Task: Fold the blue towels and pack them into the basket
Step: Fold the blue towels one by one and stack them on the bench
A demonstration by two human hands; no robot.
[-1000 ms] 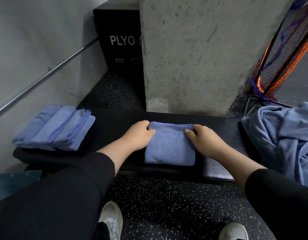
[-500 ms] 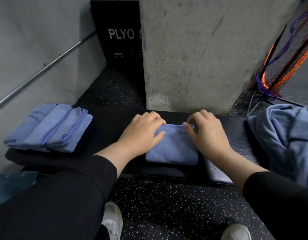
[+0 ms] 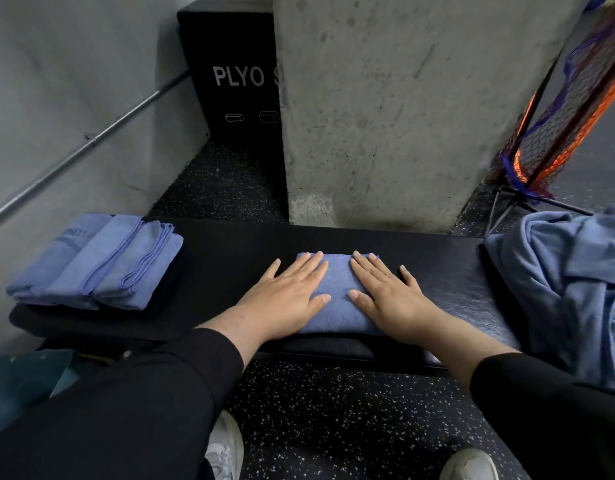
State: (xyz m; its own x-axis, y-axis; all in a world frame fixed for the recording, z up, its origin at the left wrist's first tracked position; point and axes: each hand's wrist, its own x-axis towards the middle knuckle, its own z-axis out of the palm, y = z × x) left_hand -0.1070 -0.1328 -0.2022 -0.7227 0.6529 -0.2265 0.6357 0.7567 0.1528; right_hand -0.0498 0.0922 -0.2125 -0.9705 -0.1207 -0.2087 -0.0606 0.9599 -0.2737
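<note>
folded towels (image 3: 95,261) on bench (image 3: 230,258) left, loose towel heap (image 3: 569,289) right.

Left hand (image 3: 285,299), right hand (image 3: 391,296) flat, palms down

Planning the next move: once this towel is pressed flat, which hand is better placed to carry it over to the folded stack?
Probably the left hand. The folded stack lies at the bench's left end, on that hand's side. Both hands press flat on the folded towel; the right hand sits nearer the unfolded pile.
</note>
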